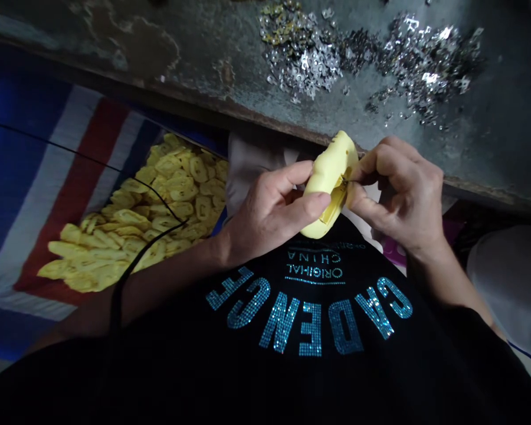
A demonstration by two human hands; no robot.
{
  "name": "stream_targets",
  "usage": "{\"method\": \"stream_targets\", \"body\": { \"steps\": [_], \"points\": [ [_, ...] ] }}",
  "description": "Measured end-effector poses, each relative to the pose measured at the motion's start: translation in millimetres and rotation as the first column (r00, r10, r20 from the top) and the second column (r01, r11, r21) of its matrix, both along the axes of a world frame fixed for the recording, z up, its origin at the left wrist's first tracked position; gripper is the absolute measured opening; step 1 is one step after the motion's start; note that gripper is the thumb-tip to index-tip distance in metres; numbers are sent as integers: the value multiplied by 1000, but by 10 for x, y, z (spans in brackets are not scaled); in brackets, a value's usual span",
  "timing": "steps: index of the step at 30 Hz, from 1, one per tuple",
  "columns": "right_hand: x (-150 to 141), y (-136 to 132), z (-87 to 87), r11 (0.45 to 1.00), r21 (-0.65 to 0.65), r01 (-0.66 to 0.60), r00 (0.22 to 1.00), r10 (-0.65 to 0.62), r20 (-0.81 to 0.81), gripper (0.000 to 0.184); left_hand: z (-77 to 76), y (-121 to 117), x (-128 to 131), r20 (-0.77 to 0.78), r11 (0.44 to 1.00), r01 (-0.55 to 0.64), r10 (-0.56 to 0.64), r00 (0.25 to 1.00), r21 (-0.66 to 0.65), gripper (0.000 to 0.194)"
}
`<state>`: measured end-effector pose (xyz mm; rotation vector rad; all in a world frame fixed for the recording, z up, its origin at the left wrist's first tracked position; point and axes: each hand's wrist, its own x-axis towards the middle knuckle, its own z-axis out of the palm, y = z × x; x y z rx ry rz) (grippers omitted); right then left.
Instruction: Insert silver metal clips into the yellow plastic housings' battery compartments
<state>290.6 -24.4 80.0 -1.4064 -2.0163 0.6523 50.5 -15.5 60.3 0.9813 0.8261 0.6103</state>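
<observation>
My left hand [272, 209] grips a pale yellow plastic shell [325, 177], thumb and fingers wrapped round its lower left side. My right hand [396, 192] pinches a tiny metal piece [344, 182] against the shell's right edge, fingertips pressed together. Both hands are held above my lap, just in front of the worn edge of a grey workbench [212, 53]. On the bench top lies a heap of small shiny metal clips [363, 53], beyond my hands.
A heap of several more yellow plastic shells [146, 212] lies to the left on a red, white and blue striped sheet [48, 171]. A thin black cord [128, 265] crosses my left forearm. A pale grey rounded thing [513, 283] sits at the right edge.
</observation>
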Motion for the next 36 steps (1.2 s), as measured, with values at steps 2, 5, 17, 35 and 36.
{"method": "stream_targets", "body": {
  "steps": [2,5,17,35,36],
  "points": [
    [8,6,1,1000,-2,-8,999,8,-31,19,4,-2,7,-5,1000,-7,7,1000,-11,25],
    [31,-2,-21,999,-33,0,991,-5,-135,18,12,-9,25,0,997,-34,34,999,-73,22],
    [57,-174,-100,973,233,2,1000,-5,13,29,76,8,77,104,959,-88,120,987,-269,14],
    [134,-255,-338,882,466,-70,990,4,141,63,67,1,129,166,963,-99,143,976,-249,23],
    [138,-254,-352,876,476,-75,990,8,141,63,68,-2,130,155,964,-100,141,978,-246,24]
  ]
}}
